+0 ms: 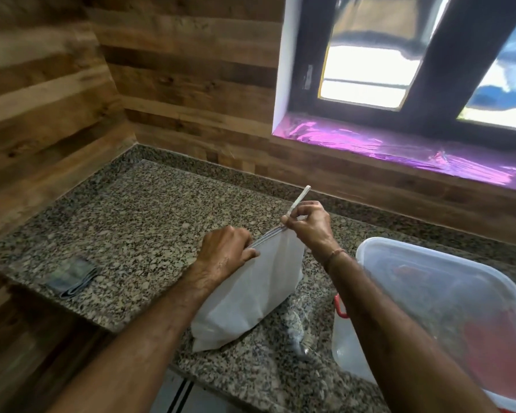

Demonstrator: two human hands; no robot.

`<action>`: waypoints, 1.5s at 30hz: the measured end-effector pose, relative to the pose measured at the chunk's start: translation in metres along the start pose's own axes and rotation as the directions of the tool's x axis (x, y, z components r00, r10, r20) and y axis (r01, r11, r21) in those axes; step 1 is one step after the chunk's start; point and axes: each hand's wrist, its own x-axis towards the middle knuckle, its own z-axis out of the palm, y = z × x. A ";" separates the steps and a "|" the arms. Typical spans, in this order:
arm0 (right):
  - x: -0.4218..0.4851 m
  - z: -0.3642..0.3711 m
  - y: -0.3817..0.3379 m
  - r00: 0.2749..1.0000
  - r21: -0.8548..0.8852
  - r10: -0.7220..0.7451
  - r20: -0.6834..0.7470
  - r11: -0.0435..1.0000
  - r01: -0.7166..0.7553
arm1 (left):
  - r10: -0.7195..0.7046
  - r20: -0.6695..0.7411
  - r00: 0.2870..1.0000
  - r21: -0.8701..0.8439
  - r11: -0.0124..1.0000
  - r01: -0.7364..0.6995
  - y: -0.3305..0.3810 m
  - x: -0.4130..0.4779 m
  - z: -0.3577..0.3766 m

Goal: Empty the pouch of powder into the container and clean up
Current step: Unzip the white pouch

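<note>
Granite surface (137, 222) in a wood-panelled corner, with a white pouch (251, 293) standing on it near the front edge. Left hand (224, 251) grips the pouch's top edge with curled fingers. Right hand (309, 225) pinches a thin strip (298, 201) sticking up from the top corner. Clear plastic container (447, 293) sits just to the right, folded cloth (72, 278) off left.
</note>
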 end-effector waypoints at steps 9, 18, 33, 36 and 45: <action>0.041 -0.040 0.011 0.966 0.098 0.254 -0.054 0.964 -0.248 | 0.037 -0.065 0.997 -0.003 0.999 -0.037 -0.001 -0.017 0.014; 0.026 -0.036 0.007 0.915 0.283 0.346 0.208 0.874 -0.394 | -0.020 0.045 0.999 -0.066 0.998 0.023 -0.019 -0.038 0.003; 0.020 -0.023 0.003 0.861 0.217 0.349 0.369 0.869 -0.445 | -0.328 -0.012 0.945 -0.524 0.807 0.273 -0.082 -0.138 0.017; 0.014 -0.025 0.004 0.879 0.221 0.351 0.324 0.875 -0.431 | -0.432 -0.058 0.900 -0.588 0.743 0.319 -0.081 -0.151 0.030; 0.003 -0.031 -0.009 0.870 0.150 0.420 0.258 0.872 -0.466 | -0.338 0.392 0.856 -0.907 0.013 0.421 -0.074 -0.164 0.027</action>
